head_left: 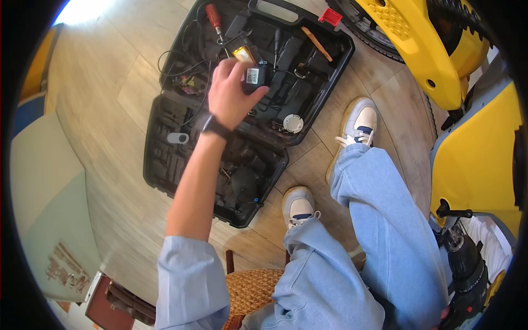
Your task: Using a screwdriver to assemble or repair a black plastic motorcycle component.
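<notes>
My left hand (231, 92) reaches over the open black tool case (157, 165) with its fingers around a small black box (252, 87) that bears a white label. Near its fingertips lie a yellow-labelled piece (243, 54) and a red-handled screwdriver (213, 15). At the lower right a black power drill (466, 269) stands beside my right leg, chuck upward. Only a sliver of my right hand (444, 313) shows, against the drill's lower part; most of its fingers are hidden.
Inside the case are a dark screwdriver (276, 41), a wooden strip (317, 44), a white round disc (293, 124) and a grey oval piece (177, 138). A black cable (165, 69) loops past its side. A yellow machine (473, 159) with a wheel stands at right.
</notes>
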Available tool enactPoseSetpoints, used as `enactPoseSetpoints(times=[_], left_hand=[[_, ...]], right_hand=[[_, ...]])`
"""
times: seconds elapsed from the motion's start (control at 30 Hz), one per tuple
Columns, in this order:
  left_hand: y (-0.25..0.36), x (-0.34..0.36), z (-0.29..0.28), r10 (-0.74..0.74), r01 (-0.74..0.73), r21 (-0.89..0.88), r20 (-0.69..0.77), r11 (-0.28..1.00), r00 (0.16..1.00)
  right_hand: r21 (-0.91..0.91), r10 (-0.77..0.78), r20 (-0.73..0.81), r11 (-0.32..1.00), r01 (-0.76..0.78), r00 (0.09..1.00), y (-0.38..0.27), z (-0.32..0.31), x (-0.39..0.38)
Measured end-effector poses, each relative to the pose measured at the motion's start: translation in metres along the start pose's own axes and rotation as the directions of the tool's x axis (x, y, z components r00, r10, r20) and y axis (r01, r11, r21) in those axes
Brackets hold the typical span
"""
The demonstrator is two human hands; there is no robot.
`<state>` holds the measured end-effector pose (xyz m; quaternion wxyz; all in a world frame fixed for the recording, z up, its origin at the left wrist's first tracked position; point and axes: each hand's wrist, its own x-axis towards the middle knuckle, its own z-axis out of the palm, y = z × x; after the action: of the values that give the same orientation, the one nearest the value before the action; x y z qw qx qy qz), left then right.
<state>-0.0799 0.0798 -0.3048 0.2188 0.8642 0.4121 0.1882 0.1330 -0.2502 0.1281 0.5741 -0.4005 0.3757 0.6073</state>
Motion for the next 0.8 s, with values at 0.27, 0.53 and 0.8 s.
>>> enactPoseSetpoints(times=[0.27, 0.53, 0.8], left_hand=[[0.041, -0.074, 0.012, 0.035, -0.043, 0.073, 0.1, 0.996, 0.994], [0.066, -0.067, 0.037, -0.066, 0.046, 0.085, 0.252, 0.995, 0.965], [0.031, -0.055, 0.027, -0.038, 0.064, -0.133, 0.196, 0.989, 0.98]], right_hand=[[-0.018, -0.008, 0.045, 1.0, 0.009, 0.999, 0.0, -0.007, -0.003], [-0.014, -0.021, 0.032, 1.0, 0.022, 0.999, 0.0, -0.003, -0.003], [-0.012, -0.023, 0.03, 1.0, 0.023, 0.999, 0.002, -0.005, -0.001]])
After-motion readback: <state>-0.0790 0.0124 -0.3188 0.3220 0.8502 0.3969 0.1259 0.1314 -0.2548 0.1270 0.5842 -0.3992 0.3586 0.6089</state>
